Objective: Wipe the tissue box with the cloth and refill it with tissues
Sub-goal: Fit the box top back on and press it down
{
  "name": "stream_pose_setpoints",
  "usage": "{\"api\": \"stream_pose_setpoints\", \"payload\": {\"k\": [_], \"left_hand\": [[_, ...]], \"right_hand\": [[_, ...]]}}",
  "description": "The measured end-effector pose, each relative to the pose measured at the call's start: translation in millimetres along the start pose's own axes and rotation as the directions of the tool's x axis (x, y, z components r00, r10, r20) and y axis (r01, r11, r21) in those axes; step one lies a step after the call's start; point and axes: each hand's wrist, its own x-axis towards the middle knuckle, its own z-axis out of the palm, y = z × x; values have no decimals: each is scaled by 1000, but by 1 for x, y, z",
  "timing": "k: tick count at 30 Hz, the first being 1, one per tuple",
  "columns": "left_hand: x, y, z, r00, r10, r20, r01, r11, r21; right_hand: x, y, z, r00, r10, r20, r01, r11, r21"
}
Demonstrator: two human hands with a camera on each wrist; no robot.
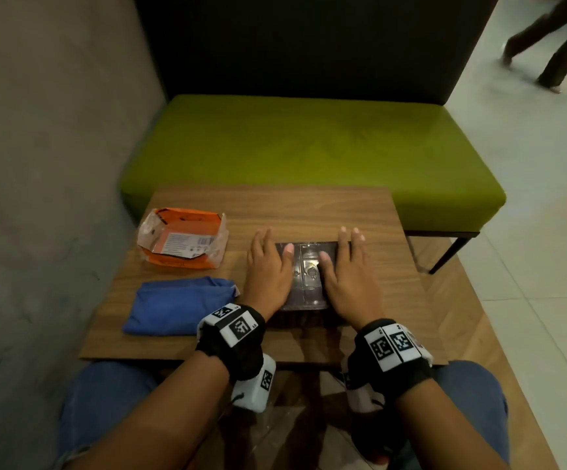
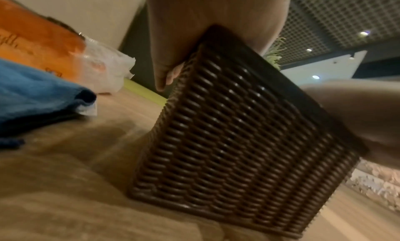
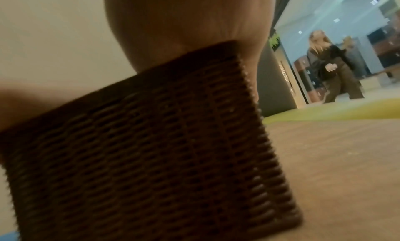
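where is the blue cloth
Head view: blue cloth lies on the wooden table, left of the left hand, nearer the person than the orange tissue pack.

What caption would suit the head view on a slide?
Left hand and right hand flank the tissue box, thumbs on top; blue cloth and orange tissue pack lie alongside.

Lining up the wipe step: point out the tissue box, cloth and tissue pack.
tissue box (image 1: pixel 306 283): head view, glossy top face.
cloth (image 1: pixel 173 307): head view, middle of fold.
tissue pack (image 1: pixel 187 244): head view, white label.
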Motion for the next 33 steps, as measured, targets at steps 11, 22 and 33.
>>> {"api": "stream_pose_setpoints", "payload": {"k": [11,22,33], "left_hand": [[6,0,-53,850,-255,461,246,966,82],[-12,-8,-65,965,-120,235,239,775,-586],[-47,-41,-38,962,158,221,-49,901,-431]], "right_hand": [[-6,14,-41,870,377,319,-462,847,261],[-19,-2,-51,940,249,235,-341,611,715],[-56,37,4,999,52,2,-47,876,480]]}}
